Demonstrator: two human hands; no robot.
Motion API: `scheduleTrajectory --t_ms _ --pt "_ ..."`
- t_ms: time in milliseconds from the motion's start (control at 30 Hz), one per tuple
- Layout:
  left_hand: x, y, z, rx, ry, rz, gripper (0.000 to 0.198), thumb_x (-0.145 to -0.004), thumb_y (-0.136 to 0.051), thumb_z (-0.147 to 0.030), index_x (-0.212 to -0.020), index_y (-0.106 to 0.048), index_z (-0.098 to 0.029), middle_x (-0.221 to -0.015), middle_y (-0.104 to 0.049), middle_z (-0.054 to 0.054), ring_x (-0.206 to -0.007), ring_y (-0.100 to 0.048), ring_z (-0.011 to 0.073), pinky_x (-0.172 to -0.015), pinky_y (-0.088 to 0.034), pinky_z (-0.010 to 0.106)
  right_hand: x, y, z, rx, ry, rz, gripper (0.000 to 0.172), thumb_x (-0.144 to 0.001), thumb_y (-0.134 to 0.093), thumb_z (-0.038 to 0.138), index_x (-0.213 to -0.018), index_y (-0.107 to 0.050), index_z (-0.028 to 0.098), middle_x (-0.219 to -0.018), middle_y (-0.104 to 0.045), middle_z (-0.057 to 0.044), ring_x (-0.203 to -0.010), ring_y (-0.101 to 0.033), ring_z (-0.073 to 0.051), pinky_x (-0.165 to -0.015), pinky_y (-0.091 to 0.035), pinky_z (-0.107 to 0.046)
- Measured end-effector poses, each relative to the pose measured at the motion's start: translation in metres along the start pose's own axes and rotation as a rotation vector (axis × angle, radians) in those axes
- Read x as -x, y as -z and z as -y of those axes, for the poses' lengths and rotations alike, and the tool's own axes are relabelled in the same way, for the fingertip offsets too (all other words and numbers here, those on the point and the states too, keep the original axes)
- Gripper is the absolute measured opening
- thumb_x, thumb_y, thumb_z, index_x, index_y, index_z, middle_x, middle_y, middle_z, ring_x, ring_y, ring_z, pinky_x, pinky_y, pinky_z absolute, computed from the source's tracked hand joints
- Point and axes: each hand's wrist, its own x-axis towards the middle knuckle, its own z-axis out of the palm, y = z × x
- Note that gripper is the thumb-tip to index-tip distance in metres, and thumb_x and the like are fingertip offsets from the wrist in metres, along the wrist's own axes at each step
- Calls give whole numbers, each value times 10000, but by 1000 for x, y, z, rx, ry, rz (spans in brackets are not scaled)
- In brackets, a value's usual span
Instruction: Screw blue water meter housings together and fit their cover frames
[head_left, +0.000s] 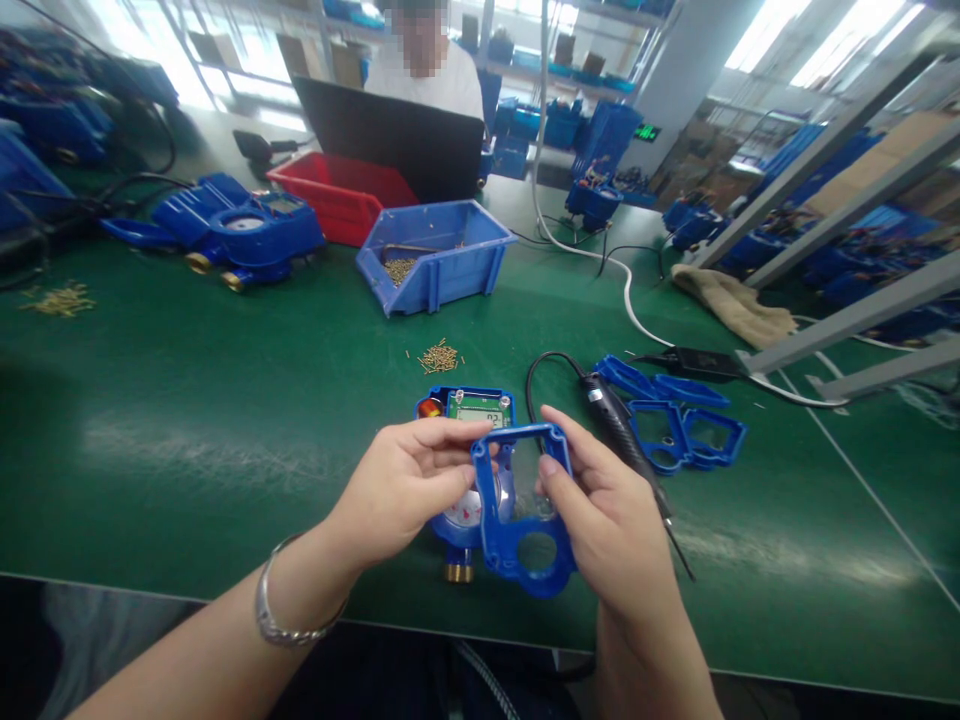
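Note:
Both my hands hold a blue plastic cover frame (504, 535) tilted up above the green bench. My left hand (405, 485) pinches its left edge, fingers closed on it. My right hand (611, 520) grips its right side, thumb on the frame. Under the frame lies an open blue water meter (463, 410) with a green circuit board, a small display and a brass fitting at its near end. An electric screwdriver (622, 440) with a black cable lies just right of my right hand.
Several blue cover frames (679, 420) are stacked to the right. A pile of small brass screws (439, 356) lies behind the meter, a blue bin (435, 252) and red bin (341, 195) farther back. Assembled meters (225, 230) sit at left. A person sits behind a laptop (390, 135).

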Motion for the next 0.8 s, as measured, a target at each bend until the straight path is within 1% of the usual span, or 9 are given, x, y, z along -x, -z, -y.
scheduleTrajectory --t_ms 67,133,233,300,433,600,733,800 --pt "0 -1 2 3 -23 -16 274 -632 -704 -46 -880 -702 -162 -867 -749 44 -781 -701 149 -709 -561 198 0 -1 0 22 18 -12 400 -829 -496 260 -1214 -555 168 -784 -671 -39 -636 -629 -154 -689 -548 -322" --pt "1 -3 4 -4 -54 -61 271 -632 -696 -38 -874 -697 -160 -838 -751 38 -767 -701 143 -691 -559 182 1 -2 0 55 43 -34 392 -834 -495 261 -1211 -559 176 -774 -666 -37 -635 -626 -155 -696 -546 -329" --pt "2 -6 6 -5 -54 -100 307 -638 -681 -39 -921 -687 -159 -835 -751 41 -785 -701 146 -691 -558 180 1 -3 0 59 43 -50 393 -835 -494 261 -1211 -558 165 -710 -647 -25 -610 -617 -152 -675 -547 -321" --pt "3 -7 7 20 -29 -77 340 -641 -675 -41 -960 -675 -159 -851 -750 47 -805 -700 154 -696 -563 192 1 -3 0 45 24 -46 396 -833 -491 258 -1210 -557 155 -689 -643 -22 -596 -615 -150 -655 -548 -311" --pt "2 -7 8 47 -40 -61 357 -635 -677 -27 -969 -662 -154 -845 -748 47 -803 -698 149 -693 -560 186 1 -3 0 68 33 -59 394 -832 -493 255 -1211 -556 167 -746 -665 -33 -607 -619 -149 -667 -544 -317" --pt "3 -7 11 50 -19 -36 349 -683 -649 -67 -1020 -634 -157 -859 -741 53 -819 -692 156 -701 -556 209 1 -3 -2 58 33 -62 393 -837 -493 270 -1212 -554 170 -770 -670 -38 -618 -621 -153 -657 -538 -315" --pt "4 -7 8 -30 -23 -38 336 -694 -629 -80 -1021 -606 -156 -901 -727 57 -822 -683 154 -708 -546 221 1 -2 -3 37 24 -61 395 -835 -494 268 -1216 -553 180 -746 -655 -31 -612 -608 -147 -653 -532 -306" --pt "5 -8 5 -97 -15 12 382 -691 -641 -105 -1060 -565 -166 -975 -701 70 -872 -669 175 -745 -543 259 0 -2 -2 -3 3 -59 393 -829 -498 264 -1206 -559 172 -709 -637 -23 -590 -594 -141 -617 -528 -288"
